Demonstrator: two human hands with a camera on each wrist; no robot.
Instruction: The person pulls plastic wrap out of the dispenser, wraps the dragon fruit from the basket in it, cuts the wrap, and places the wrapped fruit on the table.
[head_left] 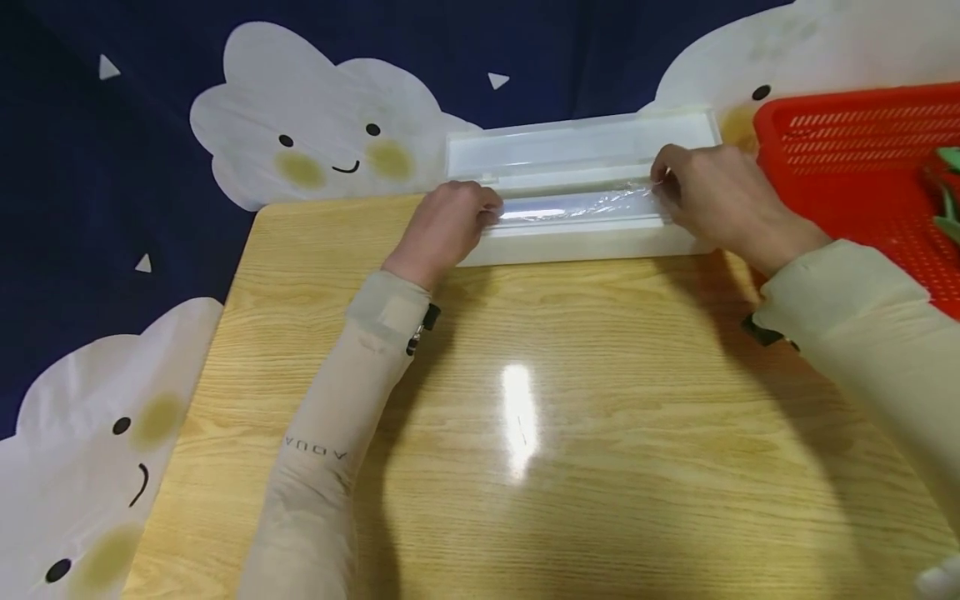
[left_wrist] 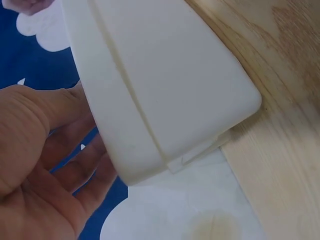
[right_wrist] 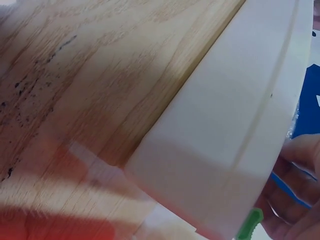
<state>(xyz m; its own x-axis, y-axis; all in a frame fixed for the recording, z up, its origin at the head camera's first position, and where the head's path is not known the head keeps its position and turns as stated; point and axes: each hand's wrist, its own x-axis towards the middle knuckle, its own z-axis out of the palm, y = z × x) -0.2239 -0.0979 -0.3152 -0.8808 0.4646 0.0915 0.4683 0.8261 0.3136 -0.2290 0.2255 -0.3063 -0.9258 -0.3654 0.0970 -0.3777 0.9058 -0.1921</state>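
Observation:
A long white cling film dispenser (head_left: pixel 585 245) stands at the table's far edge with its lid (head_left: pixel 585 143) tipped back. Clear cling film (head_left: pixel 570 208) stretches along its opening, shiny at the left and wrinkled toward the right. At the left end my left hand (head_left: pixel 450 223) pinches the film with curled fingers. My right hand (head_left: pixel 716 196) pinches it near the right end, thumb against forefinger. In the left wrist view, the dispenser (left_wrist: pixel 175 75) hides the tips of my left hand (left_wrist: pixel 45 150). The right wrist view likewise shows my right hand (right_wrist: pixel 295 190) partly behind the dispenser's wall.
A red plastic basket (head_left: pixel 825 167) with green items (head_left: pixel 948 196) inside stands to the right, close to my right forearm. Behind the wooden table (head_left: pixel 600 417) hangs a dark blue cloth (head_left: pixel 420 42) with white cloud faces.

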